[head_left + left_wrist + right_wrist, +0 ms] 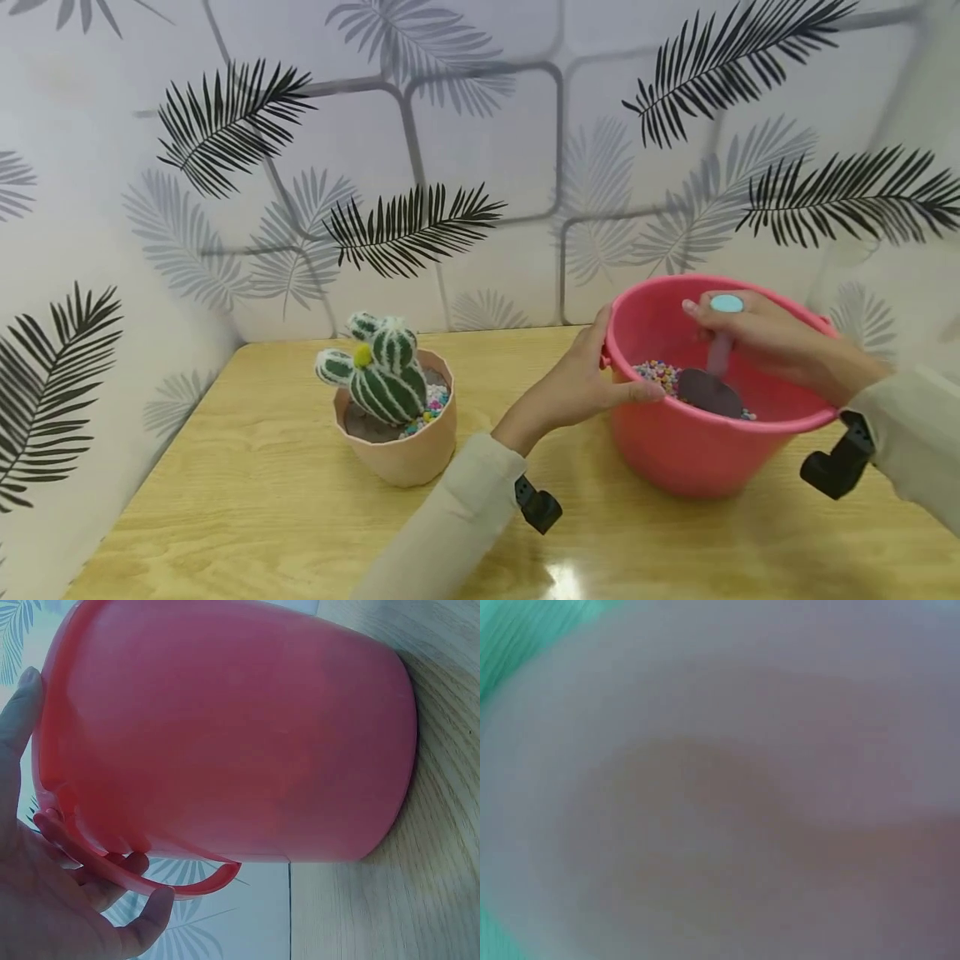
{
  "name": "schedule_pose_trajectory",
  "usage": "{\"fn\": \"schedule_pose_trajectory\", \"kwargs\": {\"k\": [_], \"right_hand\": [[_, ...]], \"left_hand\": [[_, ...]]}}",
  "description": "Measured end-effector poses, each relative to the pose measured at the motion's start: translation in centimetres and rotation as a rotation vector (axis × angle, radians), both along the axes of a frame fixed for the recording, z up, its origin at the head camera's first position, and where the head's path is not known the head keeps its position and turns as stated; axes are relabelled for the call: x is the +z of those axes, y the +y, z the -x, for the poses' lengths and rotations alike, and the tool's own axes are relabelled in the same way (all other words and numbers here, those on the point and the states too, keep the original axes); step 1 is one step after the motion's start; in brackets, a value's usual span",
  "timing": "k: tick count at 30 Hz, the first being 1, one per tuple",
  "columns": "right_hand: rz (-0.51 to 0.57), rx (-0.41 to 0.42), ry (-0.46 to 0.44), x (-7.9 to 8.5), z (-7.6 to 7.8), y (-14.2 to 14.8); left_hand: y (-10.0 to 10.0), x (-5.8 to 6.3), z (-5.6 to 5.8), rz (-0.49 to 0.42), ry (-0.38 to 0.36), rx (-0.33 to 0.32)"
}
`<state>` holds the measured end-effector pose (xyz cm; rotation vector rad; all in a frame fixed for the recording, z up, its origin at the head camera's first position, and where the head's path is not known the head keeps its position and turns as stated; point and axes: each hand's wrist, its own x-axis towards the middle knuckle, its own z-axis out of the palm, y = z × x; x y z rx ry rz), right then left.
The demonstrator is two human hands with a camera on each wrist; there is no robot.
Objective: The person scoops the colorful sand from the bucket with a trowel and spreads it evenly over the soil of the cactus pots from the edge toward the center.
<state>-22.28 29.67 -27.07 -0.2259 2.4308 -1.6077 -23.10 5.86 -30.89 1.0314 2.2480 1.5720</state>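
Head view: one smooth pink plastic bucket point(675, 454), round and tapering, upright on the wood-grained tabletop point(285, 475). Inside it we record small multicoloured beads point(657, 375) and one scoop point(708, 393), dark-bladed, its handle pale blue at the end. Well apart, we list one scallop-rimmed pot point(411, 452) holding a woolly, white-striped green cactus point(384, 392). Hands: left hand point(573, 385) gripping the bucket's rim, thumb over the edge; right hand point(776, 333), within the bucket, curled round the scoop's handle.
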Motion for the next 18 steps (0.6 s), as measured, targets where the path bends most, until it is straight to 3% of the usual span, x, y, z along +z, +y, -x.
{"fn": "schedule_pose_trajectory", "kwargs": {"k": [6, 11, 15, 18], "right_hand": [[0.346, 0.070, 0.003, -0.7, -0.2, -0.5], [0.561, 0.003, 0.001, -0.5, -0.3, -0.3], [0.576, -0.098, 0.027, -0.5, 0.2, 0.4], [0.400, -0.200, 0.099, -1.0, 0.6, 1.7]], "left_hand": [[-0.3, 0.1, -0.3, -0.013, 0.015, -0.014], [-0.4, 0.2, -0.3, -0.017, 0.041, -0.027], [-0.6, 0.3, -0.2, -0.013, 0.053, -0.032], [-0.7, 0.2, -0.3, -0.010, 0.054, -0.037]]}}
